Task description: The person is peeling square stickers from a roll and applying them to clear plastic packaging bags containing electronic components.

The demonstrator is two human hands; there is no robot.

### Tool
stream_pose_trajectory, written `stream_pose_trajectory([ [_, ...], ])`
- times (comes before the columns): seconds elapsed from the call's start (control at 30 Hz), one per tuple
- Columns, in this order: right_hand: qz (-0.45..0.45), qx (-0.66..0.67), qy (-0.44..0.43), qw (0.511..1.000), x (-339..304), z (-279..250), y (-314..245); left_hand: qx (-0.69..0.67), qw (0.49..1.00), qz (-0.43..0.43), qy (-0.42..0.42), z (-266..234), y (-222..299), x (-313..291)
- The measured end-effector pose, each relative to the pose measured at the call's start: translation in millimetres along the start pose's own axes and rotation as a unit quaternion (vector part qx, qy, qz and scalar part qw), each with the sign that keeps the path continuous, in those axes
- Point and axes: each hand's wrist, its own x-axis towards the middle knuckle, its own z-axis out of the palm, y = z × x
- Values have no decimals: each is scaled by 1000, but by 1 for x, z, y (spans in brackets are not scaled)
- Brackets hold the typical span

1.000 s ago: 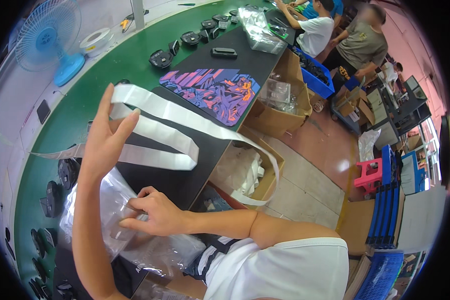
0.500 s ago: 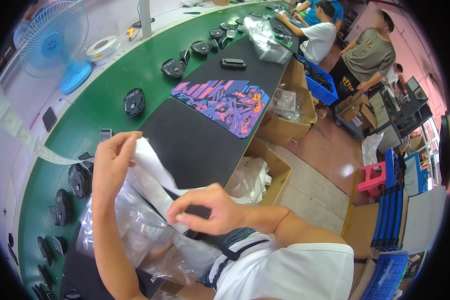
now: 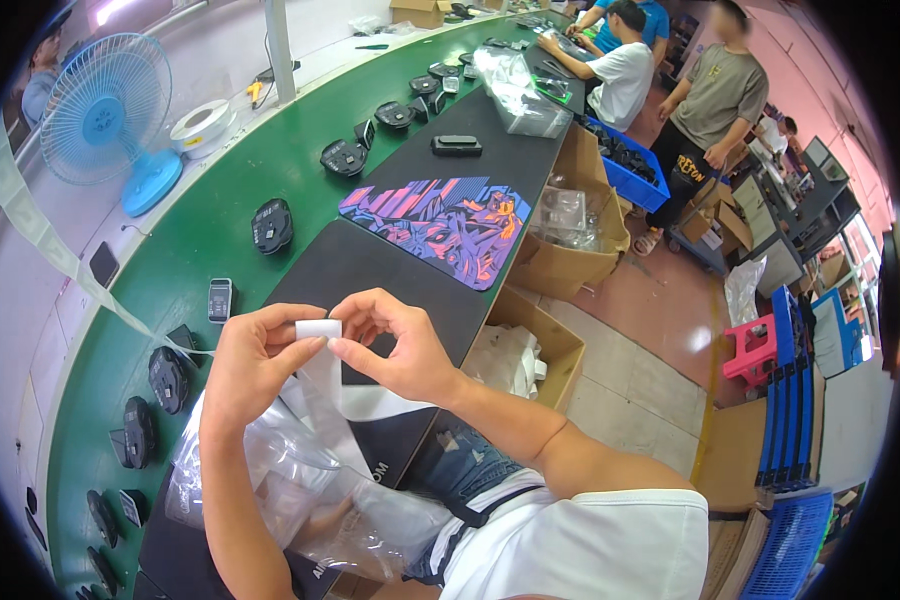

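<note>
Both hands meet over a dark mat (image 3: pixel 285 270), gripping a white strip of label backing tape (image 3: pixel 318 328). My left hand (image 3: pixel 245 365) pinches its left end between thumb and fingertips. Opposite it, my right hand (image 3: pixel 395 340) pinches the other end, thumb near the left thumb. Below the fingers the strip hangs in loops, and one part runs right beneath my right wrist. A long pale label strip (image 3: pixel 45 240) comes down from the upper left and passes behind my left hand. Under my forearms lie clear plastic bags (image 3: pixel 270 460).
Black computer mice (image 3: pixel 271 226) and small devices line the green bench (image 3: pixel 200 215). A patterned mouse pad (image 3: pixel 440 225) lies on the dark mat. At left stand a blue fan (image 3: pixel 105 120) and a tape roll (image 3: pixel 202 122). Cardboard boxes (image 3: pixel 560 350) stand right; people are beyond.
My right hand has moved up and left to meet my left hand, and now pinches the strip. My left hand has come down a little. The view has shifted slightly.
</note>
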Motion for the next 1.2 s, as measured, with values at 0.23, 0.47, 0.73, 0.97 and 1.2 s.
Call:
stream_pose_trajectory([
  [0.23,-22,25,3,999,9,4,3,-5,1000,-9,14,0,1,-1],
  [0.47,-55,88,34,994,8,8,0,-42,999,0,-14,0,-3,0],
  [0.73,-27,75,45,996,8,-4,4,66,998,-11,-13,1,-1,0],
  [0.97,29,45,5,999,2,-9,6,145,989,-2,-43,2,-5,-3],
  [1.2,20,76,5,997,-2,-11,10,183,982,0,-49,4,-1,-2],
])
